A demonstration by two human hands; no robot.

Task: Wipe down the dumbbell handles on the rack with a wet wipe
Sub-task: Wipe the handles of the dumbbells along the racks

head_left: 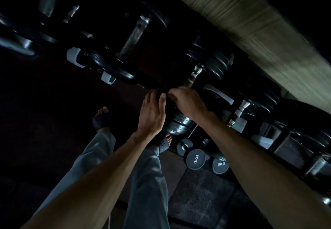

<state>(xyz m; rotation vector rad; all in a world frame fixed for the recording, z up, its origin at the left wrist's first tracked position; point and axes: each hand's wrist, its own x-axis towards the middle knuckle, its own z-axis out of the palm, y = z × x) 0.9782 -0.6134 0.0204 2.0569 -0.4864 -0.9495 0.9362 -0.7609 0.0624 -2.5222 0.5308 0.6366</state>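
The room was very dark, with a dark tiled floor (pixel 200 198) and a pale striped wall surface (pixel 250 22) running behind the dumbbell rack (pixel 290 150). The rack ran diagonally from upper left to lower right and carried several plate-loaded dumbbells with metal handles. Both hands were close together at the front edge of the rack, at the near end of one dumbbell (pixel 179 123) whose handle (pixel 194 75) ran up toward its far plates. The left hand (pixel 152 114) lay against the near plates, fingers extended and thumb raised. The right hand (pixel 186 101) was just beside it, fingers curled at the lower end of the handle; what they held could not be made out in the dark. No wipe was discernible. Two dumbbell ends marked 5KG (pixel 195 159) lay below the rack's front edge. The person's feet in dark sandals (pixel 102 119) stood on the floor.
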